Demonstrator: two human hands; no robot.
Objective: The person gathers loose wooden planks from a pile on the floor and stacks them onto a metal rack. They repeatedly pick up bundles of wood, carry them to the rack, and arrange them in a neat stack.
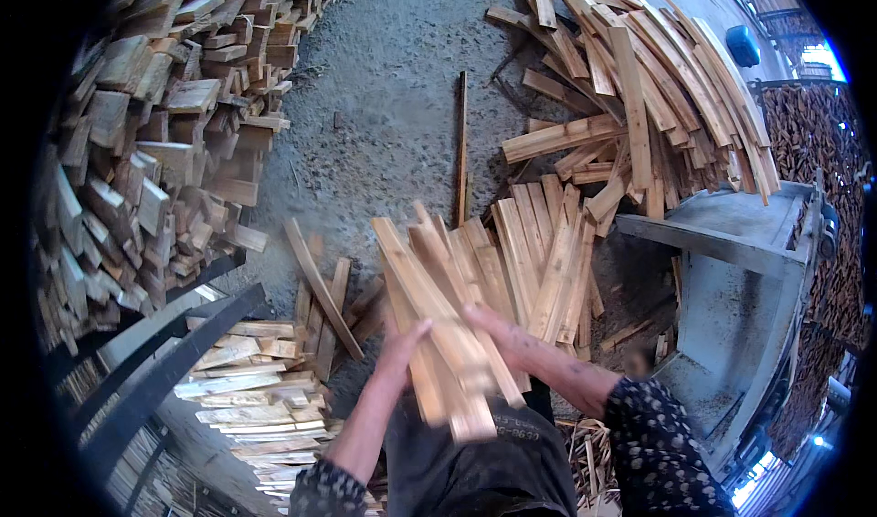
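Both my hands hold one bundle of pale wooden slats (437,307) that fans out away from me over the concrete floor. My left hand (400,345) presses against the bundle's left side from below. My right hand (493,327) grips across its right side, fingers wrapped over the top slats. More loose slats (539,252) lie flat on the ground just beyond the bundle. My dark patterned sleeves come in from the lower edge.
A tall stack of short wood blocks (155,142) rises at the left. A big heap of long slats (639,88) lies at the upper right beside a grey metal machine table (731,234). Thin offcuts (247,389) pile up at the lower left by dark metal rails (164,362).
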